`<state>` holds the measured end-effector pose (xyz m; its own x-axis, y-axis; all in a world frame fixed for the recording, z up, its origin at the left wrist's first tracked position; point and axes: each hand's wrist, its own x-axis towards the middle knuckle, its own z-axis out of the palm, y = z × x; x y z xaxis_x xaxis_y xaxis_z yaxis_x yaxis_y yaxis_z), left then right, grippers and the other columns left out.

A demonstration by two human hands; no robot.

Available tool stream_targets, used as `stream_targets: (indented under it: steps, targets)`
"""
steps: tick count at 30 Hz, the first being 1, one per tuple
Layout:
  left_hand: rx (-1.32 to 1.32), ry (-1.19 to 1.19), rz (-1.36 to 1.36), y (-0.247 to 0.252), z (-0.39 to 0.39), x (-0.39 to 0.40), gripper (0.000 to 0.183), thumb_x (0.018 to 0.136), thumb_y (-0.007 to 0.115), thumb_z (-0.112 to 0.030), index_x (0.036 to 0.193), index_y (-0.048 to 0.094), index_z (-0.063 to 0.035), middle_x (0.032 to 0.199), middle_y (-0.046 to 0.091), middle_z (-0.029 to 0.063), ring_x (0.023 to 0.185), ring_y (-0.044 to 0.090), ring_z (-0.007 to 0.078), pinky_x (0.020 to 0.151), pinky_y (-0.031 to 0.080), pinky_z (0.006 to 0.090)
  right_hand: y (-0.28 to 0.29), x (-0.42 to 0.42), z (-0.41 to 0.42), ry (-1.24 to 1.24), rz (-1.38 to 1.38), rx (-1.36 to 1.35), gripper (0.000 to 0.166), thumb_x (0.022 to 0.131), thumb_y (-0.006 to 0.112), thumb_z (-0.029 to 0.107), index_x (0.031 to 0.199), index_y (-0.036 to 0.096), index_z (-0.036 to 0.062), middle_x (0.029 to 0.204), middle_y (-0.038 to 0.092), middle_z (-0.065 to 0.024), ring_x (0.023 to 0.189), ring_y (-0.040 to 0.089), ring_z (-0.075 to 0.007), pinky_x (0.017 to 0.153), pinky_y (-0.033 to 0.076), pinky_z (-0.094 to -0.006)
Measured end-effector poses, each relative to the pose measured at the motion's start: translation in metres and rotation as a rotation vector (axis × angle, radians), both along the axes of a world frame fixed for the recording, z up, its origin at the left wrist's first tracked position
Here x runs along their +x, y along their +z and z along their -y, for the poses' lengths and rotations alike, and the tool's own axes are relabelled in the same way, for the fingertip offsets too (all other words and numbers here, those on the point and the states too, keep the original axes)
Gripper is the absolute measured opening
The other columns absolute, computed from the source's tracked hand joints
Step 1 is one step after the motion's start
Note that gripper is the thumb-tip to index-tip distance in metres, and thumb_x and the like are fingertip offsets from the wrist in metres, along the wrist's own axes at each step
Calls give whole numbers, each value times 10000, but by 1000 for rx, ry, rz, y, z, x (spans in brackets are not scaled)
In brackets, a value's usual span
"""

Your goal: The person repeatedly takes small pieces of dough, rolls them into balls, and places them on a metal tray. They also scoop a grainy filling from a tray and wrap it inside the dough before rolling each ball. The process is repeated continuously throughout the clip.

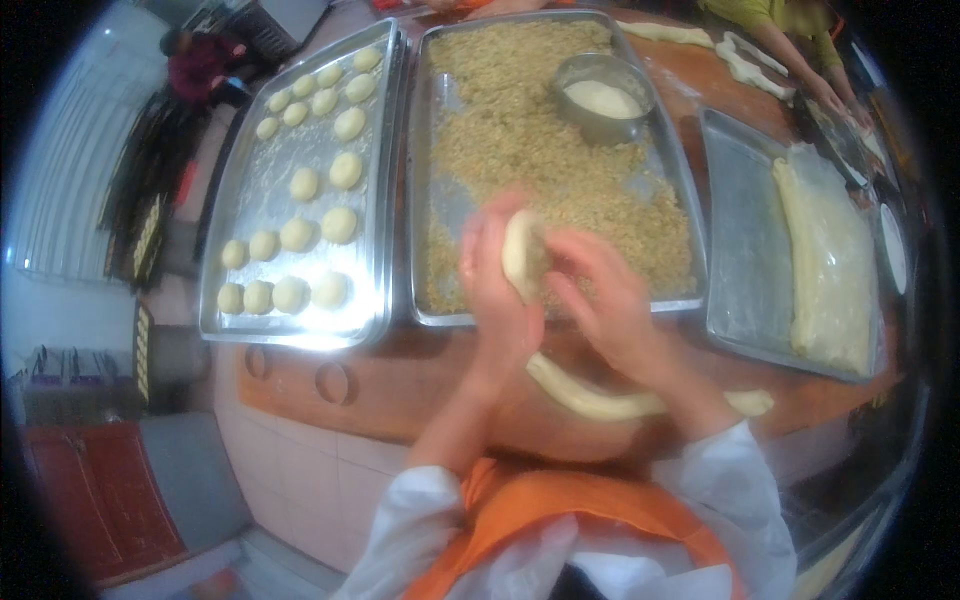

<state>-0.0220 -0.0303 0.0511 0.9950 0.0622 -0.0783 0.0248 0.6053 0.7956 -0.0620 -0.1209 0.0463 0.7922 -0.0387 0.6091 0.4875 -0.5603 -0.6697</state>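
Note:
A pale piece of dough (517, 255) rests in my left hand (489, 281), its rounded side against the palm. Its inner side looks darker, perhaps with filling, but blur hides the detail. From the right, the fingers and thumb of my right hand (604, 296) close on the dough's edge. Both hands are above the near part of a metal tray (442, 319) spread with crumbly yellow-brown filling (517, 135). Below my wrists, a long dough rope (592, 401) lies on the wooden table (420, 375), partly hidden by my right forearm.
Left, a metal tray (262, 180) bears several round dough balls (298, 235). A metal bowl (604, 124) of pale powder stands in the filling. Right, another tray (750, 247) holds plastic-covered dough (832, 270). Two rings (337, 382) lie front left. Another person's hands (840, 105) work far right.

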Motion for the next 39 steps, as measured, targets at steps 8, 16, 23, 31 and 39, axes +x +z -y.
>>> stream_targets:
  steps: [8,16,23,31,39]
  targets:
    - [-28,53,-47,-9,-2,-9,205,867,421,-217,862,513,-34,842,543,80,791,510,160,742,418,288,-11,-1,-6,37,162,-119,249,709,621,-9,956,592,-5,953,587,-127,822,597,-242,683,491,-317]
    - [306,157,317,-22,3,-8,303,898,387,-263,1025,486,-6,1021,507,121,952,482,202,849,381,315,-8,-6,4,-17,-227,117,202,772,590,13,972,596,-9,915,607,-104,812,593,-202,720,466,-258]
    - [410,48,270,-6,-4,-14,340,926,332,-257,1119,474,-16,1106,513,105,1038,488,208,920,368,330,12,-11,10,249,-773,1014,199,836,564,62,1020,586,-10,920,608,-38,839,554,-87,756,452,-222]
    - [-293,-429,-204,-3,-16,-25,290,922,372,-300,1069,520,-98,1040,544,38,990,512,164,849,412,325,10,2,5,294,-677,696,394,797,607,128,1156,459,60,1035,547,-49,920,534,-130,798,441,-259]
    - [-284,-448,-263,-16,-22,-23,328,935,350,-352,1123,489,-122,1089,518,35,1018,501,164,857,414,332,-3,3,3,264,-538,502,448,789,608,128,1190,427,47,1060,534,-67,970,523,-146,829,434,-280]
